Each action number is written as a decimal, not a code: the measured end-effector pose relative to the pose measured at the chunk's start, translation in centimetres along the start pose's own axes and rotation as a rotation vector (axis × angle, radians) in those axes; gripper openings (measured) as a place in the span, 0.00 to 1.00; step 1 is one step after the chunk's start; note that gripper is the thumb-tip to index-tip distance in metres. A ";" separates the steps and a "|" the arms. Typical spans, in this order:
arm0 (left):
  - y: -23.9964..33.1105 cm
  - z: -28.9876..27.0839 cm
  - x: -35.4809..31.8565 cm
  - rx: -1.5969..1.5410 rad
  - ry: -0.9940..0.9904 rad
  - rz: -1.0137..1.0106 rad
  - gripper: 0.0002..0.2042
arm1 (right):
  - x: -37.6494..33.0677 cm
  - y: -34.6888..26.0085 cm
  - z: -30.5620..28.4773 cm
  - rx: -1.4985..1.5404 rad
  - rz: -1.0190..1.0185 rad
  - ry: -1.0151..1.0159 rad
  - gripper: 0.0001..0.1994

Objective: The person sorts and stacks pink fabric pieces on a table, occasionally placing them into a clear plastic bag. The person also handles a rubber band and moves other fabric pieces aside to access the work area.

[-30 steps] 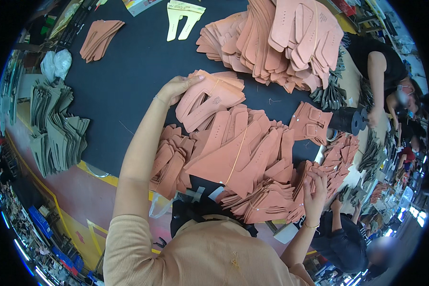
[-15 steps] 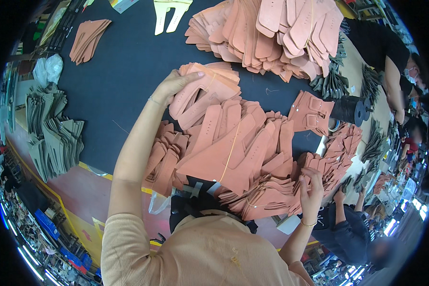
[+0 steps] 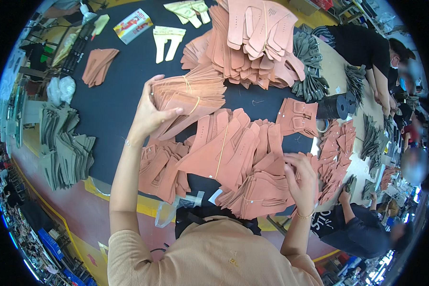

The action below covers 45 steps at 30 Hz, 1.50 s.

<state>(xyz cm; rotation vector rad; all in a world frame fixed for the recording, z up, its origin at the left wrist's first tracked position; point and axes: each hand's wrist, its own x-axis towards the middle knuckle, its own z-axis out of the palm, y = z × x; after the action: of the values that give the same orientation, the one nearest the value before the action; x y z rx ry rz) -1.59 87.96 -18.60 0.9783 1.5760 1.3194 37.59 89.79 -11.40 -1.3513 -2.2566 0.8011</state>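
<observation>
My left hand [image 3: 152, 112] grips a thick bundle of salmon-pink leather cut pieces [image 3: 191, 88], its thumb on top and its fingers at the left edge. Yellowish bands run round this bundle, which is raised at a tilt with its layered edges showing. Just below it lies a banded stack of pink strap-shaped leather pieces [image 3: 221, 148] with rows of small holes. My right hand [image 3: 302, 183] rests at the right side of another banded bundle [image 3: 262, 193] near the front edge, its fingers bent and apart. Nothing shows in its grasp.
A large pink leather pile [image 3: 252, 57] stands at the back. Grey-green pieces [image 3: 66, 148] hang at the left edge. Pale yellow pieces [image 3: 169, 40], a printed box [image 3: 132, 26] and a black spool [image 3: 336, 107] lie around the dark table [image 3: 124, 71]. Other people work at the right.
My left hand has moved left and turned, tilting its bundle so the layered edges show. My right hand has shifted slightly left, against the pile. The whole view has shifted somewhat.
</observation>
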 end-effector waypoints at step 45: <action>11.3 21.2 -23.9 -0.786 -0.150 -0.203 0.27 | -17.1 -1.7 -4.6 0.842 -0.057 0.354 0.32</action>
<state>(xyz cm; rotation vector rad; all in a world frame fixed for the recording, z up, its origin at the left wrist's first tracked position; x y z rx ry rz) 27.06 74.40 -6.62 0.3974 0.8762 1.4940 47.04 75.23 -7.50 -0.9129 -1.4073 1.1914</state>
